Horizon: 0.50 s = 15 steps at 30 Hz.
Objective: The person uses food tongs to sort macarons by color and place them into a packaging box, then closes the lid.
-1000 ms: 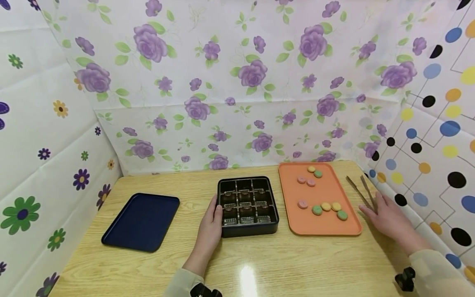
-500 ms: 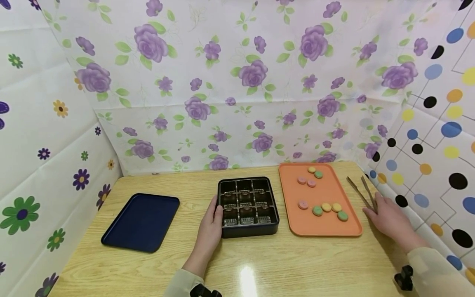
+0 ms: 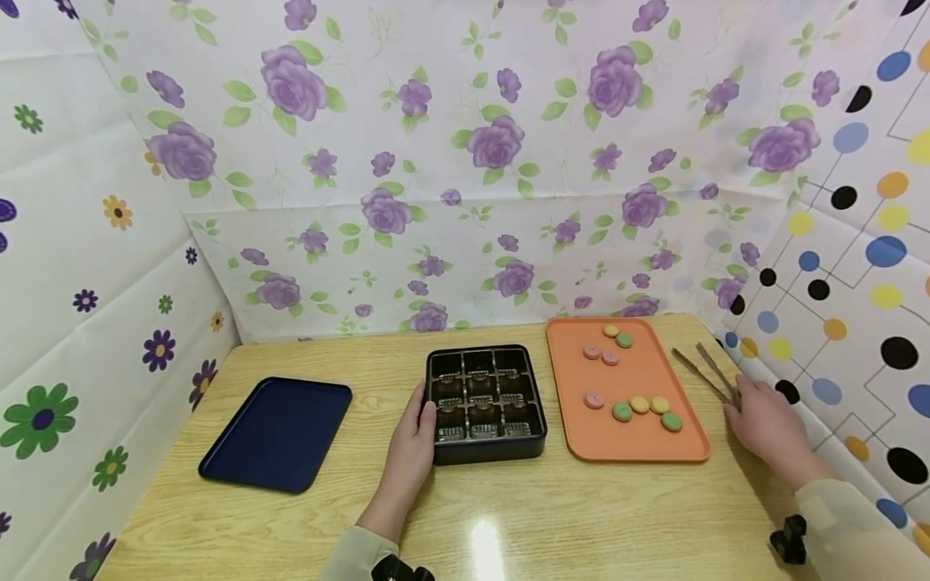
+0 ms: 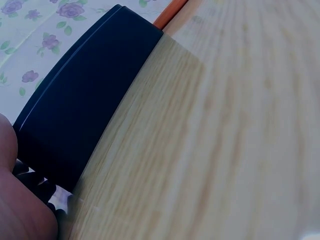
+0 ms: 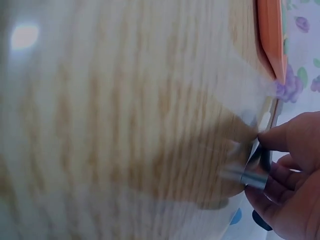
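Observation:
At the middle of the table, a black box (image 3: 488,449) holds a clear insert divided into several square compartments. My left hand (image 3: 411,445) grips the box's left side, its thumb by the rim. The box's dark side wall (image 4: 90,95) fills the upper left of the left wrist view, beside part of that hand (image 4: 22,200). To the right, my right hand (image 3: 772,426) holds metal tongs (image 3: 700,375) near their joined end. Their arms are spread, with nothing between the tips. In the right wrist view, thumb and fingers pinch the shiny end of the tongs (image 5: 255,178).
An orange tray (image 3: 617,445) between box and tongs bears several pink, green and yellow macarons, among them a green macaron (image 3: 672,421). A dark blue tray (image 3: 279,436) lies on the left. Patterned cloth walls (image 3: 450,266) enclose the table's back and sides.
My right hand has shifted slightly right, and the tongs' tips have swung a little left, drawing slightly closer together. The left hand and the box have stayed in place.

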Tool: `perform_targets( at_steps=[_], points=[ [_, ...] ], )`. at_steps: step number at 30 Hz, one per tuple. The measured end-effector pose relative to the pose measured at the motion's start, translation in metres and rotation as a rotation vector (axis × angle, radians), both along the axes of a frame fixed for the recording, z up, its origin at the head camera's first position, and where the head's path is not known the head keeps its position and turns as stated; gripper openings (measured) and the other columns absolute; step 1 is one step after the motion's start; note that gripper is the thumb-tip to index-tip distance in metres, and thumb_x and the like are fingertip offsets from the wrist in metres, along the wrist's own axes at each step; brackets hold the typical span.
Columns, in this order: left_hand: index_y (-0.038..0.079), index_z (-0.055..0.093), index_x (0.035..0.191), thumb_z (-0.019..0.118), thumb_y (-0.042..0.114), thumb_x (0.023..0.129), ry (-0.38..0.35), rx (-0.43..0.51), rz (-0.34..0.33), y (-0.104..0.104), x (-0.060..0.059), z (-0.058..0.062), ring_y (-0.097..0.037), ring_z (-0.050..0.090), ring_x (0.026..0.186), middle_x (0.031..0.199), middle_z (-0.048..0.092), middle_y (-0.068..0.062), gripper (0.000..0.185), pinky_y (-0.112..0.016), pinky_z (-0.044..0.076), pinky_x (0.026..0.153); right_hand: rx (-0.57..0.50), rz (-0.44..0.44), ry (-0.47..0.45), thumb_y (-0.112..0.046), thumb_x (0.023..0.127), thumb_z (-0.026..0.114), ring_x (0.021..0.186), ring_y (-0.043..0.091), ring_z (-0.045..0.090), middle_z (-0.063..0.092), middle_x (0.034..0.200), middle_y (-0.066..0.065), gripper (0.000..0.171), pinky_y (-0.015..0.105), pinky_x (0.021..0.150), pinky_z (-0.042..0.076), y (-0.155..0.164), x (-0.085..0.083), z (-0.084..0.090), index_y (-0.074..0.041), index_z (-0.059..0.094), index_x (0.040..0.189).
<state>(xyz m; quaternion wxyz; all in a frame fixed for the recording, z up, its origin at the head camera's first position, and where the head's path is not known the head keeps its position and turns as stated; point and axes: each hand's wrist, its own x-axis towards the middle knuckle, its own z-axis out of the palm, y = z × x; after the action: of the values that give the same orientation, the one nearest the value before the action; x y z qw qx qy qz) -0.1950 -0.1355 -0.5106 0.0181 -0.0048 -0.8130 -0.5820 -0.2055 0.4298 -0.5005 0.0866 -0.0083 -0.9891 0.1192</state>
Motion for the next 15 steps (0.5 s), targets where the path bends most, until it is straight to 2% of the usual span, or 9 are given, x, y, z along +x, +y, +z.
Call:
perform_targets(
  at_steps=[5, 8, 10, 12, 15],
  points=[
    [0.018, 0.025, 0.178, 0.040, 0.038, 0.123, -0.001, -0.003, -0.003, -0.0006, 0.0003, 0.0000, -0.042, 0.026, 0.164, 0.181, 0.026, -0.013, 0.060, -0.068, 0.027, 0.129, 0.001, -0.021, -0.018, -0.006, 0.100, 0.062, 0.103, 0.069, 0.057, 0.054, 0.119, 0.052, 0.058, 0.076, 0.082, 0.051, -0.0009, 0.0000, 0.0025, 0.028, 0.045, 0.144],
    [0.018, 0.026, 0.178, 0.041, 0.038, 0.123, 0.000, 0.001, 0.001, -0.0014, 0.0000, 0.0000, -0.042, 0.027, 0.164, 0.181, 0.026, -0.012, 0.061, -0.067, 0.027, 0.129, -0.020, -0.027, -0.024, -0.009, 0.098, 0.060, 0.096, 0.064, 0.058, 0.054, 0.110, 0.049, 0.044, 0.071, 0.074, 0.051, 0.0005, 0.0000, 0.0024, 0.025, 0.054, 0.125],
    [0.018, 0.026, 0.178, 0.041, 0.038, 0.123, 0.001, 0.001, 0.004, -0.0015, -0.0005, 0.0000, -0.042, 0.027, 0.164, 0.180, 0.027, -0.012, 0.061, -0.067, 0.027, 0.129, -0.040, -0.038, -0.038, -0.011, 0.098, 0.058, 0.094, 0.062, 0.057, 0.051, 0.109, 0.049, 0.041, 0.068, 0.070, 0.051, 0.0013, 0.0011, 0.0026, 0.024, 0.055, 0.120],
    [0.017, 0.027, 0.178, 0.041, 0.038, 0.123, 0.002, 0.000, 0.007, -0.0015, -0.0010, -0.0002, -0.041, 0.027, 0.164, 0.180, 0.028, -0.012, 0.060, -0.066, 0.027, 0.130, -0.066, -0.056, -0.054, -0.012, 0.100, 0.056, 0.096, 0.062, 0.055, 0.048, 0.112, 0.050, 0.042, 0.066, 0.069, 0.051, 0.0017, 0.0028, 0.0031, 0.025, 0.053, 0.120],
    [0.017, 0.027, 0.178, 0.041, 0.038, 0.123, 0.004, -0.007, 0.007, -0.0012, -0.0011, -0.0001, -0.040, 0.027, 0.164, 0.180, 0.029, -0.012, 0.060, -0.066, 0.027, 0.130, -0.096, -0.075, -0.075, -0.014, 0.106, 0.051, 0.105, 0.067, 0.052, 0.042, 0.121, 0.055, 0.052, 0.070, 0.075, 0.051, 0.0010, 0.0061, 0.0040, 0.029, 0.046, 0.135]
  ],
)
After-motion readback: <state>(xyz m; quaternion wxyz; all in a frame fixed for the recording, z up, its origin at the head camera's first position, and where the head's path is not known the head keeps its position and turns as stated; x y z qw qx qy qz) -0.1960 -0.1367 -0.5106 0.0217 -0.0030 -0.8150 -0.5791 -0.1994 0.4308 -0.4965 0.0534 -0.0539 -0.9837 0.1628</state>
